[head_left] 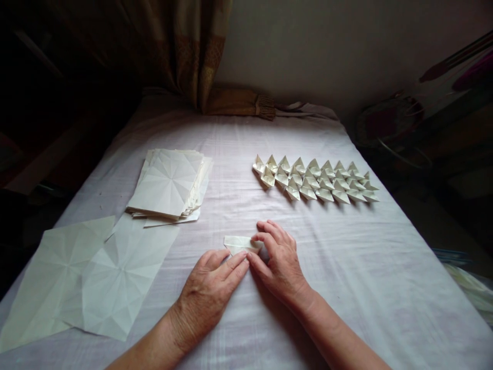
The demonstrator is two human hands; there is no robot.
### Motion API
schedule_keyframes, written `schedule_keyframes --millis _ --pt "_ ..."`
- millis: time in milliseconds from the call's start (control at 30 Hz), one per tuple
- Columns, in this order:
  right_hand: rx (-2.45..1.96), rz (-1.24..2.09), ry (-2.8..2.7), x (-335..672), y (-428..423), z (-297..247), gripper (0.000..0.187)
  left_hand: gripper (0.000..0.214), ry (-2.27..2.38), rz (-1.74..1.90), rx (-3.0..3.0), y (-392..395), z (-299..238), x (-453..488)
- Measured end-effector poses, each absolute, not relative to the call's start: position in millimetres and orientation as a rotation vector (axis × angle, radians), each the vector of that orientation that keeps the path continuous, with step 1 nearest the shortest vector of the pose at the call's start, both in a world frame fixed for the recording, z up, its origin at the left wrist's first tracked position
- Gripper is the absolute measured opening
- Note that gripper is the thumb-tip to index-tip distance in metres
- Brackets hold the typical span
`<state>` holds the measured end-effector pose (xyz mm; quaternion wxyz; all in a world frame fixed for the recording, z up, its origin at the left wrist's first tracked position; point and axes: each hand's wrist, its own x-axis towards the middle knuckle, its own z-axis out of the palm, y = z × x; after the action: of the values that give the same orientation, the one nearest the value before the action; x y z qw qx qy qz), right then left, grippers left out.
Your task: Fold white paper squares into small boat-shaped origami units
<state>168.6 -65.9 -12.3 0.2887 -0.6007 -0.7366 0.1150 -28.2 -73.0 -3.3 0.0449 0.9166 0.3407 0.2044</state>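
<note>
Pinning small folded cream paper strip (241,243) on white cloth-covered surface (346,267) w/ R hand (281,264), fingers bent, pinching its end; L hand (208,290), fingers approx straight, tips pressing edge.

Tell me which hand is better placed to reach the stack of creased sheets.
Left, probably: the left hand is nearer the stack; the right hand would have to cross the folded piece.

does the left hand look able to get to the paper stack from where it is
Probably yes: the left hand rests at the folded piece, and the stack lies ahead to its left, with only cloth and a flat loose sheet between, nothing standing in the way.
</note>
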Motion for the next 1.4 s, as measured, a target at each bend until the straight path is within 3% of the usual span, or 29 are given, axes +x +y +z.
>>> schedule_keyframes --millis 433,600,733,1100,1400 --pt "-1.781 0.185 -1.892 183 -60 -22 0.017 0.039 1.018 0.634 2.834 -70 -3 -29" --pt "-1.705 0.206 -2.015 175 -68 -18 0.038 0.037 1.006 0.63 2.871 -70 -4 -29" --pt "-1.732 0.234 -2.012 173 -67 -19 0.042 0.034 0.965 0.614 2.902 -71 -5 -32" --pt "-1.749 0.201 -1.968 187 -57 -20 0.028 0.033 0.942 0.657 2.967 -74 0 -34" --pt "-1.625 0.257 -2.042 185 -62 -18 0.012 0.012 1.171 0.677 2.838 -74 4 -7"
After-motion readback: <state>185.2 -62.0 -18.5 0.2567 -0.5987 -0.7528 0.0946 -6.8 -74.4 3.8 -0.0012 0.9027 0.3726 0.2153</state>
